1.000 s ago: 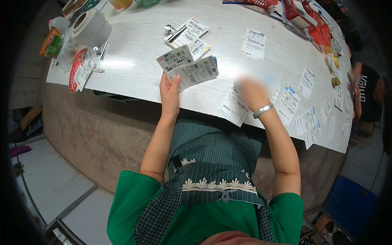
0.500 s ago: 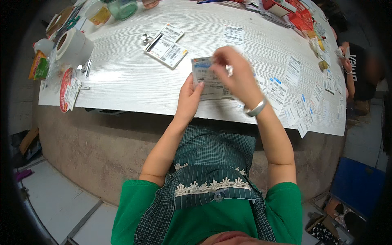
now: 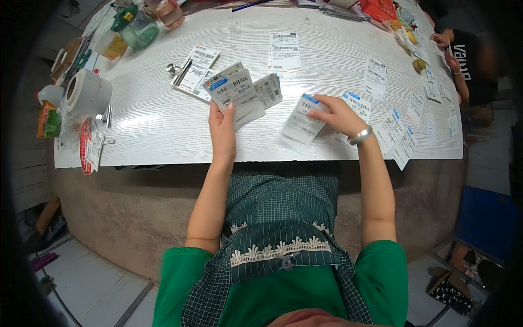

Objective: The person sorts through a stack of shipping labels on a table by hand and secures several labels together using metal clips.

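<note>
My left hand [image 3: 222,133] grips a fanned bunch of printed shipping labels [image 3: 239,99], thumb on top, above the near part of the table. Pinched in my right hand [image 3: 342,115] is a shipping label with a blue strip [image 3: 299,125], slightly blurred; whether it is one sheet or more I cannot tell. Behind the left bunch lies a stack of labels [image 3: 197,77] under a metal bulldog clip [image 3: 174,70]. A label [image 3: 284,50] rests farther back in the middle. Right of my right hand lie a label [image 3: 376,76] and overlapping blue-edged labels [image 3: 389,132].
On the left of the white table [image 3: 163,131] stand a big white label roll [image 3: 91,94], a green jar [image 3: 136,31], a yellowish tub [image 3: 113,46] and a second metal clip [image 3: 107,116]. A red mesh bag [image 3: 378,10] lies far right. Another person [image 3: 469,65] handles papers at the right end.
My hands have moved apart: the left went left with its labels, now fanned out, and the right moved right and nearer with a label. The view has shifted slightly.
</note>
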Available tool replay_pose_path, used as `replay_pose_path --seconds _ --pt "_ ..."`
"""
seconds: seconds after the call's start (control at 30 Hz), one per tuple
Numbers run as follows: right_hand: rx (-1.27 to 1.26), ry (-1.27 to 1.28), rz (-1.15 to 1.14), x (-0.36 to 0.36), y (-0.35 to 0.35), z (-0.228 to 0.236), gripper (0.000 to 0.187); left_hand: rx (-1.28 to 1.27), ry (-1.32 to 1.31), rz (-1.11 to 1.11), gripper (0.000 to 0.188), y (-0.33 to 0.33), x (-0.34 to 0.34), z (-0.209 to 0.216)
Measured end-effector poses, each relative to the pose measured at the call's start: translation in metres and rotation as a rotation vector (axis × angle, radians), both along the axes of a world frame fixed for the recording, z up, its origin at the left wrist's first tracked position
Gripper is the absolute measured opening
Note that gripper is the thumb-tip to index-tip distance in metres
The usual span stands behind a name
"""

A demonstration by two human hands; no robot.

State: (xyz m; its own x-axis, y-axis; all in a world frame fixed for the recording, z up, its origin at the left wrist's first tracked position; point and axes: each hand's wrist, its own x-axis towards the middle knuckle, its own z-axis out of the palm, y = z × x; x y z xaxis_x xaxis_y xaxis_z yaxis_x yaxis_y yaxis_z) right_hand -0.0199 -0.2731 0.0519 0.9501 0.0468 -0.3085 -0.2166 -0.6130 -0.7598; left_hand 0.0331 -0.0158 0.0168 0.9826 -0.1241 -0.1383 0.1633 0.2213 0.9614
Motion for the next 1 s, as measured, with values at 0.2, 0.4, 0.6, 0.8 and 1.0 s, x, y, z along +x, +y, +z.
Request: replay_pose_path --seconds 0.2,0.4,0.6,0.8,1.0 --pt "0.228 -0.359 -0.454 -0.026 0.048 -0.013 0.030 -0.357 0.167 -0.128 0.040 -0.043 -0.014 0.000" --pt "0.019 -0.449 -0.537 -0.033 0.031 -0.018 0.023 -0.469 0.212 -0.171 0.037 -0.053 -0.021 0.000" --pt "-0.023 -0.416 -0.414 -0.035 0.034 -0.020 0.028 -0.400 0.182 -0.158 0.037 -0.067 -0.025 -0.011" --pt "-0.564 -0.253 -0.378 -0.040 -0.097 -0.016 0.034 -0.291 0.039 -0.083 0.043 -0.036 -0.007 -0.009" --pt "-0.743 0.055 -0.118 -0.032 -0.098 0.002 0.050 -0.282 0.050 -0.061 0.041 -0.040 -0.009 -0.004"
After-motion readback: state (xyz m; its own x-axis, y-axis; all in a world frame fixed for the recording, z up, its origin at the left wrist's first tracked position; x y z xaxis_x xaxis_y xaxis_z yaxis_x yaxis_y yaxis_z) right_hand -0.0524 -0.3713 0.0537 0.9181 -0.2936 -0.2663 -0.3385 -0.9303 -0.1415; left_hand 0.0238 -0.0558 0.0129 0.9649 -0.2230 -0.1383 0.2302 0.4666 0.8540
